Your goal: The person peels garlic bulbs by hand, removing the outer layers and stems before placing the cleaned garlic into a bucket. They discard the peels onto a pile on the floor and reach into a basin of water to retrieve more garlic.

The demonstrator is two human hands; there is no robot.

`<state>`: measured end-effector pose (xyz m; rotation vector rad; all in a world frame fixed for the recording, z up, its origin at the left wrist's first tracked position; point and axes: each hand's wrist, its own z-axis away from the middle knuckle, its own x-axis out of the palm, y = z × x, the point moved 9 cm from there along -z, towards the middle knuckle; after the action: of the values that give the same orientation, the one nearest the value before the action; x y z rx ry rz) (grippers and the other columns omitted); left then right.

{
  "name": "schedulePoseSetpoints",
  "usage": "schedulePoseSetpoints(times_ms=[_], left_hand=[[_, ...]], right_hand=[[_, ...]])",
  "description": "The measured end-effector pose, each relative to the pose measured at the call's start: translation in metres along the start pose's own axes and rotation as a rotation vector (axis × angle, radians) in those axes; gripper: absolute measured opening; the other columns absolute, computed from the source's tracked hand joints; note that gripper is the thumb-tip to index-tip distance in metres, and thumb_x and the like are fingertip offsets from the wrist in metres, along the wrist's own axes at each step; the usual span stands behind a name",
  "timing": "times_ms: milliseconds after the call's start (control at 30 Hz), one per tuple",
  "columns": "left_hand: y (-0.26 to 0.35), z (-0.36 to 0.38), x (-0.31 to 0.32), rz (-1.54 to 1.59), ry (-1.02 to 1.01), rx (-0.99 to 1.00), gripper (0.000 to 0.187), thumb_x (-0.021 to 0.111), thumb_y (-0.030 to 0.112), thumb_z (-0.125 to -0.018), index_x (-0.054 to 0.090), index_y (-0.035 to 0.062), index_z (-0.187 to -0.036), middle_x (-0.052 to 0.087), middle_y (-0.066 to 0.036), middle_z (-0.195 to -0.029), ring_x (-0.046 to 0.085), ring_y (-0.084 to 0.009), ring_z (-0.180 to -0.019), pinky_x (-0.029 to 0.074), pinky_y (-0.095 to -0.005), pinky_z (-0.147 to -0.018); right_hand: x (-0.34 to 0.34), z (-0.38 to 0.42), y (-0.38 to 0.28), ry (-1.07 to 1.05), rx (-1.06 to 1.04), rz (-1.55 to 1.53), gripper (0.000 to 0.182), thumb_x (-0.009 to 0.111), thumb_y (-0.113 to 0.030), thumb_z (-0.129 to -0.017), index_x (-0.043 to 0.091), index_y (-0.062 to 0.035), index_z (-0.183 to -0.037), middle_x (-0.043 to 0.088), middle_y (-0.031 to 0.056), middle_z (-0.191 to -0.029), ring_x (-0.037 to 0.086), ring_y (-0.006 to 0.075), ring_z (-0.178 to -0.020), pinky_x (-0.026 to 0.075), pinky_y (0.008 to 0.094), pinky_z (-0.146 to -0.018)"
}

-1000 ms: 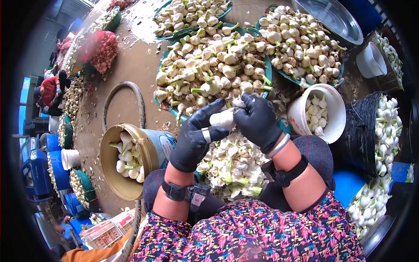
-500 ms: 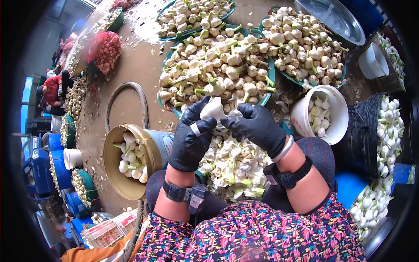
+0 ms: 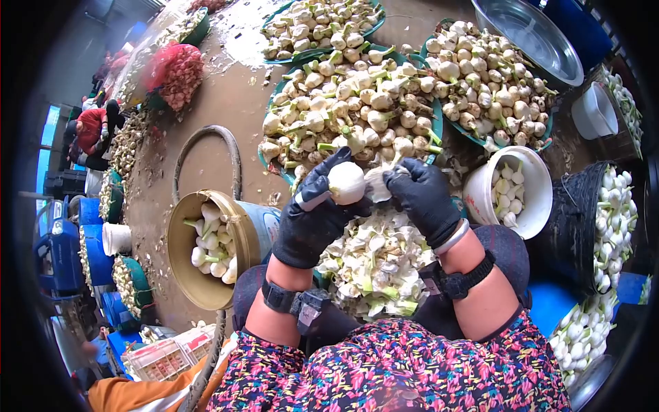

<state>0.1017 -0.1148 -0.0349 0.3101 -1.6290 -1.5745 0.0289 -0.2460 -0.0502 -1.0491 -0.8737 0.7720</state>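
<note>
Gloved in black, my left hand (image 3: 310, 213) is closed around a smooth white garlic bulb (image 3: 347, 183) in the middle of the head view. My right hand (image 3: 424, 199), also gloved, pinches a piece of papery garlic skin (image 3: 379, 184) just right of the bulb. Below both hands, between my knees, lies a heap of peeled-off skins and stem bits (image 3: 374, 264). Beyond them a green-rimmed basin holds a pile of unpeeled garlic (image 3: 357, 103) with stems on.
A tan bucket (image 3: 180, 275) with clean bulbs lies tilted at left. At right stand a white bucket (image 3: 542, 213) of bulbs and a black basket (image 3: 573, 206) heaped with garlic. A hose (image 3: 237, 161) loops on the floor. A person in red (image 3: 89, 130) sits far left.
The bulb in my left hand has turned and shows a rounder, cleaner side. My right hand has drawn a little to the right, with a strip of skin now visible in its fingers.
</note>
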Motion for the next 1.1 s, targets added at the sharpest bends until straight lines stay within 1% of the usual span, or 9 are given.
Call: schedulePoseSetpoints(times_ms=[133, 200, 233, 267, 467, 533, 733, 867, 1100], left_hand=[[0.007, 0.005, 0.015, 0.419, -0.189, -0.047, 0.059, 0.058, 0.02, -0.084, 0.032, 0.0011, -0.133, 0.051, -0.01, -0.121, 0.053, -0.0263, -0.108, 0.049, -0.0407, -0.084], [0.014, 0.005, 0.007, -0.497, -0.094, 0.138, 0.06, 0.057, 0.022, -0.082, 0.032, 0.0007, -0.133, 0.052, -0.012, -0.119, 0.056, -0.0272, -0.103, 0.05, -0.0406, -0.082], [0.005, 0.004, 0.013, 0.447, -0.169, -0.104, 0.062, 0.059, 0.023, -0.079, 0.035, 0.0004, -0.131, 0.054, -0.014, -0.115, 0.057, -0.0279, -0.1, 0.05, -0.0402, -0.081], [0.012, 0.003, 0.012, 0.44, -0.146, -0.088, 0.062, 0.059, 0.023, -0.079, 0.035, 0.0004, -0.131, 0.054, -0.014, -0.115, 0.057, -0.0279, -0.1, 0.05, -0.0402, -0.081], [0.119, 0.037, -0.072, 0.061, 0.214, 0.245, 0.052, 0.056, 0.013, -0.081, 0.04, -0.0029, -0.128, 0.055, -0.014, -0.109, 0.059, -0.0267, -0.095, 0.053, -0.0419, -0.078], [0.144, 0.063, -0.11, -0.04, 0.236, 0.317, 0.05, 0.051, 0.015, -0.085, 0.038, -0.0017, -0.13, 0.054, -0.015, -0.109, 0.059, -0.028, -0.095, 0.053, -0.0407, -0.076], [0.155, 0.125, -0.207, -0.968, 0.584, 0.296, 0.05, 0.058, 0.014, -0.086, 0.037, -0.0029, -0.129, 0.053, -0.012, -0.111, 0.055, -0.0193, -0.097, 0.05, -0.0299, -0.082], [0.103, 0.055, -0.145, -0.286, 0.384, 0.182, 0.043, 0.059, 0.009, -0.081, 0.048, -0.0033, -0.121, 0.052, -0.017, -0.115, 0.055, -0.0262, -0.101, 0.049, -0.039, -0.085], [0.052, -0.039, 0.1, -0.235, -0.155, -0.021, 0.052, 0.053, 0.02, -0.085, 0.039, -0.0042, -0.129, 0.053, -0.017, -0.117, 0.055, -0.0276, -0.105, 0.049, -0.0402, -0.084]], right_hand=[[-0.013, -0.007, 0.006, 0.141, -0.068, 0.114, 0.02, 0.061, -0.016, -0.079, 0.061, 0.0039, -0.08, 0.059, 0.0029, -0.062, 0.051, 0.0064, -0.055, 0.043, 0.025, -0.052], [-0.027, -0.008, 0.005, 0.244, -0.104, 0.305, 0.021, 0.06, -0.018, -0.077, 0.058, 0.003, -0.074, 0.058, 0.0044, -0.059, 0.051, 0.0068, -0.055, 0.042, 0.0272, -0.051], [-0.025, -0.007, -0.001, 0.242, -0.138, 0.309, 0.021, 0.059, -0.018, -0.077, 0.056, 0.0017, -0.07, 0.058, 0.0091, -0.058, 0.054, 0.0119, -0.054, 0.041, 0.03, -0.05], [-0.023, -0.007, -0.007, 0.24, -0.198, 0.476, 0.02, 0.058, -0.018, -0.077, 0.056, 0.0007, -0.071, 0.058, 0.0131, -0.061, 0.054, 0.0204, -0.052, 0.041, 0.0328, -0.049], [0.061, 0.023, -0.002, -0.395, -0.719, 1.038, 0.016, 0.059, -0.018, -0.083, 0.058, -0.0024, -0.077, 0.057, 0.0143, -0.064, 0.054, 0.0293, -0.054, 0.041, 0.0392, -0.049], [0.046, 0.019, 0.024, -0.409, 0.07, 0.893, 0.024, 0.064, -0.024, -0.077, 0.06, -0.0023, -0.086, 0.06, 0.017, -0.071, 0.058, 0.0326, -0.063, 0.046, 0.0404, -0.058], [0.066, 0.036, 0.052, -0.741, 0.042, 1.158, 0.041, 0.058, -0.043, -0.076, 0.066, -0.0035, -0.084, 0.062, 0.0211, -0.077, 0.059, 0.0395, -0.074, 0.046, 0.0456, -0.071], [0.068, 0.038, 0.054, -0.691, 0.063, 1.132, 0.047, 0.052, -0.048, -0.079, 0.066, -0.0037, -0.074, 0.061, 0.0209, -0.076, 0.059, 0.0377, -0.074, 0.045, 0.0471, -0.069], [0.076, 0.053, 0.061, -0.779, 0.038, 1.143, 0.035, 0.051, -0.012, -0.072, 0.06, -0.0068, -0.106, 0.062, 0.019, -0.099, 0.059, 0.034, -0.094, 0.047, 0.0426, -0.081]])
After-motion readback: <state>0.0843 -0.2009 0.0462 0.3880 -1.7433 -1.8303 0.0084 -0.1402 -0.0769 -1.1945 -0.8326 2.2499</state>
